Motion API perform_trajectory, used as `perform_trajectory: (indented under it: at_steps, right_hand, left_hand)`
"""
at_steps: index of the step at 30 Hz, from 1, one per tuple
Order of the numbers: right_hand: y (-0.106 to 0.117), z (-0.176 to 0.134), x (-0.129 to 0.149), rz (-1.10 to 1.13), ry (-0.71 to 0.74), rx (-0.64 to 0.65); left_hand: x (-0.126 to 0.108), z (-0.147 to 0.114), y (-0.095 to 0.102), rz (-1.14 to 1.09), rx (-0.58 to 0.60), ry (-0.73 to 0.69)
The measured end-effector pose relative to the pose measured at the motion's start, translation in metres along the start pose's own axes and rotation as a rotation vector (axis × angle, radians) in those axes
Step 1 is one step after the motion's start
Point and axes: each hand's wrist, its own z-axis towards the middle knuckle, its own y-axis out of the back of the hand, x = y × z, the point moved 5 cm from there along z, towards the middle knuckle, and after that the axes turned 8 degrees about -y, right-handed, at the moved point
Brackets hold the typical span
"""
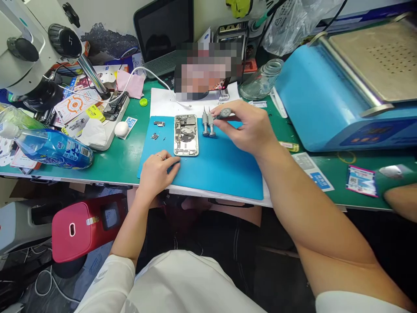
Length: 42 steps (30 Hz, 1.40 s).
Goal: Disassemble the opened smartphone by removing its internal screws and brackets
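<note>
On the blue mat (221, 169) lies an opened phone (186, 135), its inner boards and round coil showing. My left hand (159, 171) rests on the mat just below the phone's lower left corner, fingers loosely bent, thumb apart, holding nothing. With thumb and fingers my right hand (249, 126) grips a grey screwdriver (224, 113) right of the phone. Beside its fingertips are two more grey screwdrivers (208, 124), side by side with thin tips pointing away from me. Left of the phone lie a small metal part (159, 124) and some tiny pieces (154, 136).
A microscope (35, 52) and a blue liquid bottle (55, 148) occupy the left side. At the right stands a large blue machine (312, 100), with a glass jar (262, 80) beside it. Behind the mat are a blurred screen (205, 71) and a white cable (153, 76).
</note>
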Motion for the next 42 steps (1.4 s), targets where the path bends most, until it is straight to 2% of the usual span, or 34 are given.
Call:
perform_trajectory:
  at_steps: [4, 10, 14, 26, 33, 42]
  right_hand:
    - [0.008, 0.005, -0.015, -0.165, -0.003, 0.076]
    - [0.004, 0.003, -0.06, -0.307, -0.105, 0.317]
    - [0.0, 0.002, -0.072, -0.317, -0.141, 0.365]
    - [-0.005, 0.005, -0.043, -0.199, -0.144, 0.315]
    - [-0.009, 0.0, -0.037, -0.165, -0.129, 0.423]
    - [-0.032, -0.005, -0.036, -0.236, -0.08, 0.425]
  left_hand:
    - [-0.002, 0.001, 0.0, -0.005, 0.011, -0.029]
    - [-0.004, 0.002, 0.001, -0.009, 0.061, -0.039]
    - [-0.004, 0.003, 0.002, -0.008, 0.08, -0.037]
    - [-0.005, 0.005, -0.001, 0.022, 0.137, -0.08]
    - [-0.006, 0.006, -0.002, 0.019, 0.186, -0.089]
    - [-0.007, 0.007, -0.002, 0.022, 0.206, -0.101]
